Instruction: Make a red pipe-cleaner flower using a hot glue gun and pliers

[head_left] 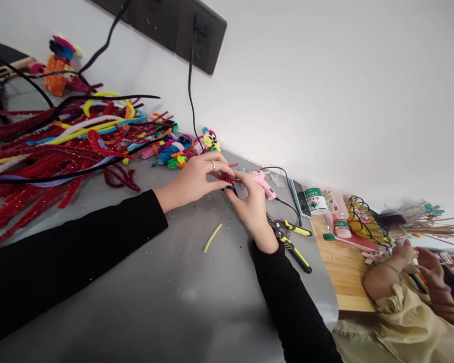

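Between the fingertips of my left hand (196, 177) is a small dark red piece of pipe cleaner (227, 177), partly covered by the fingers. My right hand (252, 204) pinches at the same piece from the other side. Both hands are closed and meet just above the grey table mat (166, 297). Right behind my right hand lies a pink glue gun (264, 184). A short yellow-green pipe cleaner piece (212, 238) rests on the mat in front of the hands. Wire cutters (293, 244) with black and yellow handles lie beside my right wrist.
Many loose pipe cleaners (71, 146) and several small fuzzy figures (174, 148) fill the left and back. A phone (300, 198) and plastic bottles (320, 204) stand at right. Another person's hands (412, 262) work at the wooden table (338, 267). A power strip (177, 30) is on the wall.
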A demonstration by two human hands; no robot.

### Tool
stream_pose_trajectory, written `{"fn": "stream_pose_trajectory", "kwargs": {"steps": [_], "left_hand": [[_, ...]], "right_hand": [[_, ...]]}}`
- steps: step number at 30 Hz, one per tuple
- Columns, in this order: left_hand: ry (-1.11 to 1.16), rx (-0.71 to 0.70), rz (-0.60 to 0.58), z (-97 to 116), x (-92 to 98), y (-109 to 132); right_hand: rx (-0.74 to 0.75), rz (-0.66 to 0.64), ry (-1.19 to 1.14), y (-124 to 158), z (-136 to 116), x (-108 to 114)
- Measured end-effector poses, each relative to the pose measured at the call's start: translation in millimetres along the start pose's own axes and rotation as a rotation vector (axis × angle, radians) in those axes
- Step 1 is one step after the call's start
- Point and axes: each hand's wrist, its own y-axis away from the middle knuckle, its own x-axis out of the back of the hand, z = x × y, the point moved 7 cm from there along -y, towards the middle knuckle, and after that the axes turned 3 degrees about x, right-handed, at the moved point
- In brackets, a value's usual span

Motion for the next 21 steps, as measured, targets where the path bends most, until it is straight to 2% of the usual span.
{"fn": "stream_pose_trajectory", "kwargs": {"steps": [21], "left_hand": [[-0.008, -0.056, -0.009, 5.3, -4.3, 1.6]], "right_hand": [[-0.027, 0.033, -0.022, 0.2, 3.2, 3.3]]}}
